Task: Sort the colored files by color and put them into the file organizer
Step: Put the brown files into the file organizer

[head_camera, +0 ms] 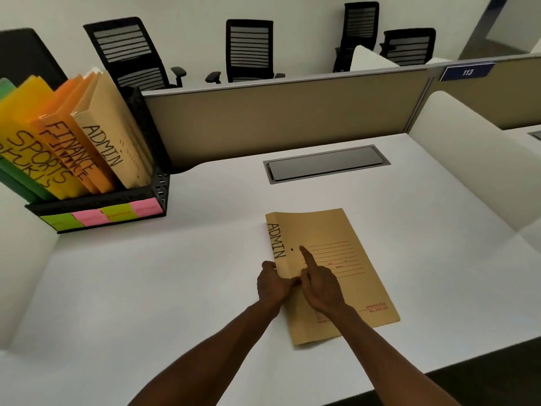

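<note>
A tan file marked ADMIN (345, 230) lies flat on the white desk (175, 273), spine to the left. My left hand (272, 284) grips the file's spine edge, fingers curled at it. My right hand (320, 285) rests on the cover with the index finger stretched out and pressing near the printed lines. At the far left stands the black mesh file organizer (158, 183), holding another tan ADMIN file (114, 133), orange FINANCE files (73, 145), yellow SPORTS files (26, 136) and green files (17, 183), all leaning left.
Green and pink sticky labels (102, 218) run along the organizer's front. A grey cable hatch (326, 164) is set into the desk behind the file. A beige partition (292, 118) closes the back, with black office chairs (248, 51) beyond it. A white divider (468, 159) rises at right.
</note>
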The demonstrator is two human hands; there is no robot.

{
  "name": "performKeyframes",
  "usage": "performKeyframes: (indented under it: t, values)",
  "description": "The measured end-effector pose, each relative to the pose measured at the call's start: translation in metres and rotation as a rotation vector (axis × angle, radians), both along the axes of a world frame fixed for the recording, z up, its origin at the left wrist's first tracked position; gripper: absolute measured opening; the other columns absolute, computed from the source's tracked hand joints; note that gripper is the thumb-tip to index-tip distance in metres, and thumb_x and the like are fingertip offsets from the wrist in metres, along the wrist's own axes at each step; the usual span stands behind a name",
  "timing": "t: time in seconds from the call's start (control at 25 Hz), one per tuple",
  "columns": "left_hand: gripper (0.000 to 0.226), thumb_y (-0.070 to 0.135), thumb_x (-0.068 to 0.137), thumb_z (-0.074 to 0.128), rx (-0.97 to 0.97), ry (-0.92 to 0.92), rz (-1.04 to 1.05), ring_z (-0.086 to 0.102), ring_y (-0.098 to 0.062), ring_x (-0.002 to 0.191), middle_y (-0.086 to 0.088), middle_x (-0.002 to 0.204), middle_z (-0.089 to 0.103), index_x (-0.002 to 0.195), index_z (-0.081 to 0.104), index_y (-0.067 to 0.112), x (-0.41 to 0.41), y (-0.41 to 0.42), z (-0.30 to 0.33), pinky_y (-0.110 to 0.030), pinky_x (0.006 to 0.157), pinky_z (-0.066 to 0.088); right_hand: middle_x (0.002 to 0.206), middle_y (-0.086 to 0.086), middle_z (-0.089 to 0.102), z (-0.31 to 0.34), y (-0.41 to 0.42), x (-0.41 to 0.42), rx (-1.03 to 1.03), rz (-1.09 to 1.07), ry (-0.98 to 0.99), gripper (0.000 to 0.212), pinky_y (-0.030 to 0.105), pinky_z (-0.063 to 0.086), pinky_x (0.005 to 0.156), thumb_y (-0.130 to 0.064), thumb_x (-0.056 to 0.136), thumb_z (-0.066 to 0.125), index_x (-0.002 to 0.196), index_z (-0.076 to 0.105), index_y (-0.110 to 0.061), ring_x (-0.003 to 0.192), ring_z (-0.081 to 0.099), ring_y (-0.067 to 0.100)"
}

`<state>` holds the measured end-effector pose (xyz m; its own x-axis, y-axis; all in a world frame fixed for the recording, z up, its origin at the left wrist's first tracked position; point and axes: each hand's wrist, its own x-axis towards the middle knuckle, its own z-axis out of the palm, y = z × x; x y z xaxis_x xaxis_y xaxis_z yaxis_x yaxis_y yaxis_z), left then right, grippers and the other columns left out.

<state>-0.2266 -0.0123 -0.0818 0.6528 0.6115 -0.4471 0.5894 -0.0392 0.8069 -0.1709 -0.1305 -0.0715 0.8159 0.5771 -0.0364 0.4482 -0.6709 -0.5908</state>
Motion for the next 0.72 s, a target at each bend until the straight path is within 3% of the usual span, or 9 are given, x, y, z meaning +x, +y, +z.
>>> performKeyframes:
  t: [0.12, 0.2, 0.36, 0.44, 0.56, 0.64, 0.72]
  values:
    - [0.067, 0.035, 0.067, 0.087, 0.002, 0.013, 0.066, 0.058, -0.020, 0.098, -0.003, 0.116, 0.058, 0.111, 0.038, 0.022, -0.015, 0.020, 0.003, -0.031, 0.081, 0.055, 0.080, 0.001, 0.067, 0.001, 0.015, -0.007, 0.010, 0.071, 0.038, 0.060, 0.018, 0.047, 0.060, -0.025, 0.104, 0.041, 0.157, 0.015, -0.032, 0.064, 0.059, 0.008]
    - [0.062, 0.028, 0.075, 0.082, 0.011, -0.023, 0.122, 0.061, -0.025, 0.107, -0.007, 0.120, 0.058, 0.117, 0.038, 0.019, -0.025, 0.032, 0.008, -0.036, 0.086, 0.057, 0.085, 0.000, 0.070, 0.003, 0.031, -0.010, 0.011, 0.132, 0.056, 0.057, 0.019, 0.051, 0.062, -0.028, 0.103, 0.042, 0.155, 0.019, -0.036, 0.066, 0.062, 0.010]
    - [0.065, 0.025, 0.081, 0.078, 0.074, -0.171, 0.169, 0.060, -0.027, 0.113, -0.007, 0.130, 0.058, 0.133, 0.039, 0.020, -0.047, 0.060, 0.032, -0.041, 0.093, 0.055, 0.115, -0.002, 0.071, 0.022, 0.086, -0.004, 0.056, 0.162, 0.011, 0.051, 0.009, 0.043, 0.072, -0.036, 0.096, 0.053, 0.146, 0.041, -0.033, 0.095, 0.067, 0.012]
    - [0.062, 0.026, 0.082, 0.076, 0.117, -0.247, 0.178, 0.061, -0.023, 0.109, -0.004, 0.129, 0.058, 0.133, 0.040, 0.023, -0.060, 0.074, 0.047, -0.041, 0.093, 0.055, 0.132, -0.002, 0.063, 0.041, 0.119, 0.004, 0.082, 0.168, -0.027, 0.054, 0.020, 0.042, 0.089, -0.039, 0.093, 0.058, 0.145, 0.044, -0.029, 0.116, 0.061, 0.018]
    - [0.059, 0.026, 0.084, 0.074, 0.185, -0.353, 0.205, 0.061, -0.019, 0.106, 0.001, 0.127, 0.058, 0.131, 0.039, 0.029, -0.078, 0.094, 0.071, -0.038, 0.091, 0.056, 0.151, 0.001, 0.044, 0.085, 0.170, 0.018, 0.121, 0.176, -0.108, 0.069, 0.031, 0.037, 0.104, -0.043, 0.090, 0.063, 0.150, 0.034, -0.026, 0.135, 0.044, 0.023]
    - [0.059, 0.025, 0.084, 0.074, 0.233, -0.421, 0.222, 0.061, -0.017, 0.106, 0.004, 0.126, 0.057, 0.131, 0.039, 0.032, -0.086, 0.107, 0.086, -0.038, 0.088, 0.058, 0.154, 0.003, 0.038, 0.121, 0.206, 0.023, 0.143, 0.188, -0.157, 0.076, 0.038, 0.040, 0.104, -0.048, 0.090, 0.062, 0.153, 0.026, -0.026, 0.138, 0.041, 0.026]
    - [0.058, 0.024, 0.085, 0.072, 0.279, -0.478, 0.240, 0.061, -0.019, 0.108, 0.004, 0.127, 0.056, 0.133, 0.039, 0.031, -0.091, 0.121, 0.099, -0.040, 0.088, 0.058, 0.152, 0.006, 0.040, 0.155, 0.239, 0.023, 0.156, 0.214, -0.177, 0.074, 0.038, 0.044, 0.095, -0.053, 0.091, 0.059, 0.152, 0.027, -0.027, 0.134, 0.044, 0.028]
